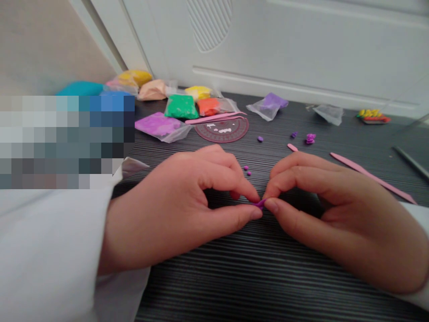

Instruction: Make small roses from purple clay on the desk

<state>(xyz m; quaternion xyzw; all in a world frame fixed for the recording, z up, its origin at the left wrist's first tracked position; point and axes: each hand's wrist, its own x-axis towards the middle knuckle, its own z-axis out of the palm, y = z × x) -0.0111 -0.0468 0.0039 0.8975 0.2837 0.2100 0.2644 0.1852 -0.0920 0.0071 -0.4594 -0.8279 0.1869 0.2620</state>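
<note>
A small purple piece of modelling clay is pinched between the fingertips of both hands, just above the dark ribbed tabletop. My left hand grips one end with thumb and index finger. At the other end, the thumb and fingers of my right hand close on it, partly hiding the clay. Two tiny magenta clay balls lie just beyond the fingertips. Farther back are a violet clay bit, a small purple clump and a larger curled magenta clump.
Bags of coloured clay, among them green, orange and purple, line the back left. A round dark red disc holds white bits. Pink modelling tools lie at right. Behind rises a white panel.
</note>
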